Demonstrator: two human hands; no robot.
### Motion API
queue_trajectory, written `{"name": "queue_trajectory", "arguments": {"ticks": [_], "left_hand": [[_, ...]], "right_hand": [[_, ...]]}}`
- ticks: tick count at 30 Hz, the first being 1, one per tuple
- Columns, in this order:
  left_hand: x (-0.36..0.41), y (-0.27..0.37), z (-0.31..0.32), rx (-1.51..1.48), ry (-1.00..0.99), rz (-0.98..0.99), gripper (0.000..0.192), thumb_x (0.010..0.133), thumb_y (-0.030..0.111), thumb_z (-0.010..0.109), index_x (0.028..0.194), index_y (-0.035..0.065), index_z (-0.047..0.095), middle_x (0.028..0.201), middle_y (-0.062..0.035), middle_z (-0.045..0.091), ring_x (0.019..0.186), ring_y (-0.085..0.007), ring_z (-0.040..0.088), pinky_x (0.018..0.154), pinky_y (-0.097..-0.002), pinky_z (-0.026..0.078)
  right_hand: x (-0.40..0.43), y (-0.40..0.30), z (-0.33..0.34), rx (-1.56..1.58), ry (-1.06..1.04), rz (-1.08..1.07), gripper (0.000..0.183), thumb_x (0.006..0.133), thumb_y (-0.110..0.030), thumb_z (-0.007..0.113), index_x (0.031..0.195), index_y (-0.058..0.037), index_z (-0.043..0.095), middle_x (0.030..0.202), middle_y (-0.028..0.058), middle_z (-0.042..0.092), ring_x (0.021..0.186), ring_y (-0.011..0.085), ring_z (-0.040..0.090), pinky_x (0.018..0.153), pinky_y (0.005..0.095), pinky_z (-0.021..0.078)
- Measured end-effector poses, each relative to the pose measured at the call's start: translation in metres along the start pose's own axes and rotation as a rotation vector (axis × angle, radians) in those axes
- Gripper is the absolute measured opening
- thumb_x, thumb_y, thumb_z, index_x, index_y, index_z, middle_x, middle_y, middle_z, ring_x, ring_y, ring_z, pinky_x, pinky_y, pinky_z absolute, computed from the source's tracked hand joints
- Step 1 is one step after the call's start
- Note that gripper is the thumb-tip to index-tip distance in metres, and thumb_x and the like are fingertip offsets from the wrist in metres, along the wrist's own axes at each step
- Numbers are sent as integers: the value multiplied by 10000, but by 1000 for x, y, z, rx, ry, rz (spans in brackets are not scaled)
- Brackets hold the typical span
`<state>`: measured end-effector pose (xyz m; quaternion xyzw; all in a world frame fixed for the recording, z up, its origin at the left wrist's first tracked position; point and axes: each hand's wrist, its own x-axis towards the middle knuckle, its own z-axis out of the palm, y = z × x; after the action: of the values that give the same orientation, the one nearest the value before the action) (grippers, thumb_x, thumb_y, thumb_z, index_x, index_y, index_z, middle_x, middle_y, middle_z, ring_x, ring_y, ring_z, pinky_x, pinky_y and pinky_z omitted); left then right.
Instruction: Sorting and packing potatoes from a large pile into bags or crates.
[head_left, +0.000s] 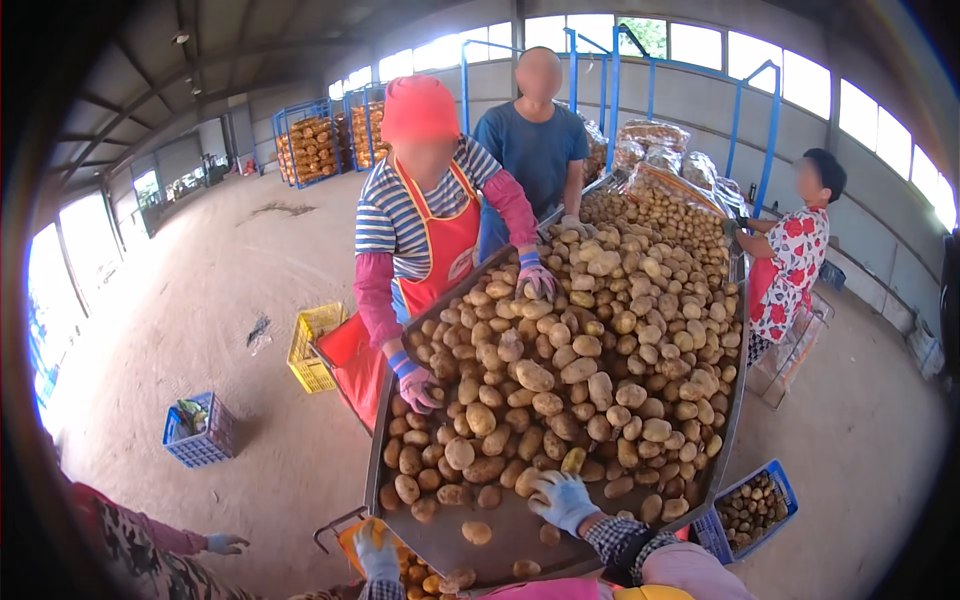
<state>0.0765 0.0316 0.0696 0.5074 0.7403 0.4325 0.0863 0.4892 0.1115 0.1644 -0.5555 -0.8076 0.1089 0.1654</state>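
A large heap of potatoes (570, 360) covers a metal sorting table (480, 559) in front of me. My right hand (562, 501), in a pale blue and white glove, reaches onto the near edge of the heap, its fingers on or beside a potato (527, 482); whether it grips it cannot be told. My left hand (376, 551), gloved alike, is at the table's near left corner, over an orange mesh bag (351, 541) with potatoes in it; its fingers are partly hidden from view. A few loose potatoes (476, 532) lie on the bare metal between my hands.
A co-worker in a red apron (442, 251) handles potatoes at the left side; another person in blue (525, 142) stands behind. A third (791, 255) is at the right. A further person's gloved hand (227, 544) shows lower left. A blue crate of potatoes (784, 517) stands right.
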Motion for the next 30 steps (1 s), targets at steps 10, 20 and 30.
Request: {"name": "queue_trajectory", "arguments": {"ticks": [10,20,30], "left_hand": [[121,147,106,650,-637,-121,1079,755,789,666,1621,253,311,1709,-148,175,1533,-412,227,1157,-641,264],[87,154,73,606,-664,18,883,816,656,690,1527,184,465,1639,-180,305,1270,-364,561,1052,-499,435],[-29,82,32,509,-315,346,901,662,517,823,1412,105,541,1390,-129,546,1331,-362,465,1152,-560,313]], "right_hand": [[204,-21,26,74,-120,-237,750,866,-512,735,1510,-202,507,1645,217,276,1479,462,321,1214,552,304],[175,-56,42,33,-255,-236,799,754,-668,770,1458,-348,572,1654,123,271,1481,421,305,1134,616,365],[82,-102,44,22,-328,-328,802,733,-683,766,1441,-352,589,1650,139,264,1485,485,280,1072,676,380]]}}
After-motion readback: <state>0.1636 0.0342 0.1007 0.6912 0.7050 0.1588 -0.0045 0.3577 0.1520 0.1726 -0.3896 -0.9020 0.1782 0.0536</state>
